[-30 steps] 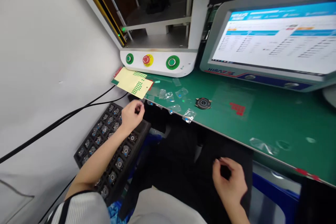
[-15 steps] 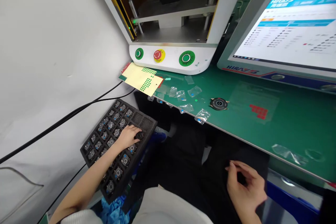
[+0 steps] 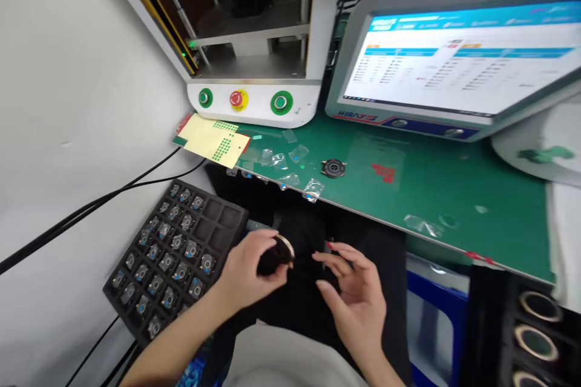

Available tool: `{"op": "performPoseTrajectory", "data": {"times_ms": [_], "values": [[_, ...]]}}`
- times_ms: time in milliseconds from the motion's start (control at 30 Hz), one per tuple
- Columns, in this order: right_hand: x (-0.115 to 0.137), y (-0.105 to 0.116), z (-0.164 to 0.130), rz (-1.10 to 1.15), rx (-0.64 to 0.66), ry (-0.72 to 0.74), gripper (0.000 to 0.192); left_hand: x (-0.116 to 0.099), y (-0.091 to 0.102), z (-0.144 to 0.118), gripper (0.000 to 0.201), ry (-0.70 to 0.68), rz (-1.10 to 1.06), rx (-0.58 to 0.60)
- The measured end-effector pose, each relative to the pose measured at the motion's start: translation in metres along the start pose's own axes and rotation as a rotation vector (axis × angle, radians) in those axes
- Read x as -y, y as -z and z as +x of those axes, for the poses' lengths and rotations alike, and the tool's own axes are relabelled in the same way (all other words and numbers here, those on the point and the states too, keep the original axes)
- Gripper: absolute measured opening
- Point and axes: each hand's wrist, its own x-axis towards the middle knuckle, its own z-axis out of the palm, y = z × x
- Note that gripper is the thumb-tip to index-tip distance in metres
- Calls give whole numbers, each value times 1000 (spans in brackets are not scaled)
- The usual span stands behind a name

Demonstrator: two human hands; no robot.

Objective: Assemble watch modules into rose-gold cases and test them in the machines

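Black cables (image 3: 91, 208) are running along the wall at far left. Beside them, a black tray (image 3: 175, 254) is sitting low below the counter (image 3: 454, 193), most of its pockets holding small round parts, a few pockets near its upper right corner lying bare. Just right of the tray, the left hand (image 3: 247, 272) is gripping a dark round part (image 3: 275, 256), its fingers (image 3: 272, 278) curled closed around it, in front of the person's lap and under the counter's edge. Near it, the right hand (image 3: 356, 293) is hovering with fingers (image 3: 333, 260) spread loosely open, holding nothing, fingertips pointing toward the part without touching it. Above, on the counter, a yellow sheet (image 3: 211, 140) is lying at the left corner, scraps of clear film (image 3: 290, 163) beside it, then another round part (image 3: 333, 168). Behind are standing a machine (image 3: 254, 100) with three buttons and, to the right, a lit screen (image 3: 454, 66).
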Motion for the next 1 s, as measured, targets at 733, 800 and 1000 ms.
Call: {"op": "performPoseTrajectory", "data": {"times_ms": [733,800,1000], "values": [[62,56,22,583,282,-342,41,-51,-14,51,57,410,-1414,622],[63,54,21,623,274,-366,43,-52,-20,49,60,391,-1454,613],[68,59,24,343,29,-175,23,-59,-21,46,58,325,-1324,341]]}}
